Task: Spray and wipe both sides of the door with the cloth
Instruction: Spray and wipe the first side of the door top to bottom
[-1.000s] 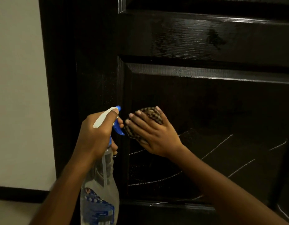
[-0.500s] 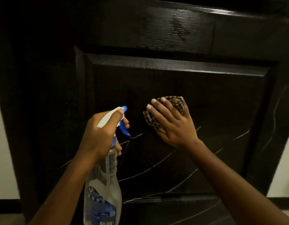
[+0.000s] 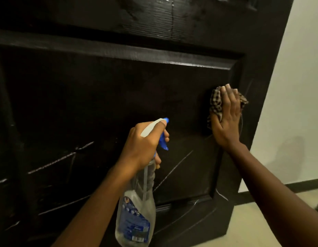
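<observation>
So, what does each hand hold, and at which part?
The left hand grips the spray bottle at its neck, just under the trigger head. The right hand presses the checked cloth flat against the door.

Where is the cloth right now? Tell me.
In the head view, right of centre: the right hand presses the cloth against the door near its right edge.

left hand [image 3: 142,143] curled in grip, right hand [image 3: 226,120] pressed flat

Home interior, dark panelled wooden door [image 3: 119,97], plain painted wall [image 3: 297,86], dark skirting [image 3: 279,187], pale floor [image 3: 258,221]
</observation>
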Tool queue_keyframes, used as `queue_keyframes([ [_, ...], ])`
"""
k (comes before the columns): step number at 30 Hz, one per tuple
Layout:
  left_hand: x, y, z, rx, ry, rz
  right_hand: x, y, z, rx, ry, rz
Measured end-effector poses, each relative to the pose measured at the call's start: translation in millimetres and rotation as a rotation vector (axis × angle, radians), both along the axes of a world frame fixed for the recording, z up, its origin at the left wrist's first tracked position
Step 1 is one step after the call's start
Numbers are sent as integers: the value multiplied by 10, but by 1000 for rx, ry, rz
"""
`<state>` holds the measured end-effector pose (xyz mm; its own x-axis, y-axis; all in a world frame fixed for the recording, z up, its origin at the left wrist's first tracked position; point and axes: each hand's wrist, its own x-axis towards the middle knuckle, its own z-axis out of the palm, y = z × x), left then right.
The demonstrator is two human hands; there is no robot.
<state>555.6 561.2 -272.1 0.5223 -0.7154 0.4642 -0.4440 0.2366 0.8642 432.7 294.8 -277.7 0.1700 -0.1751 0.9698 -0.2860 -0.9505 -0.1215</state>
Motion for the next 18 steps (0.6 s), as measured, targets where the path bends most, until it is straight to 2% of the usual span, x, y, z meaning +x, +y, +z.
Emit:
queue_keyframes([
  [12,-263,-554,-454,133,-43,-48,-60,10,-792,122,78,122],
  [18,-248,-523,-590,237,-100,-1,-158,115,-809,221,52,277],
])
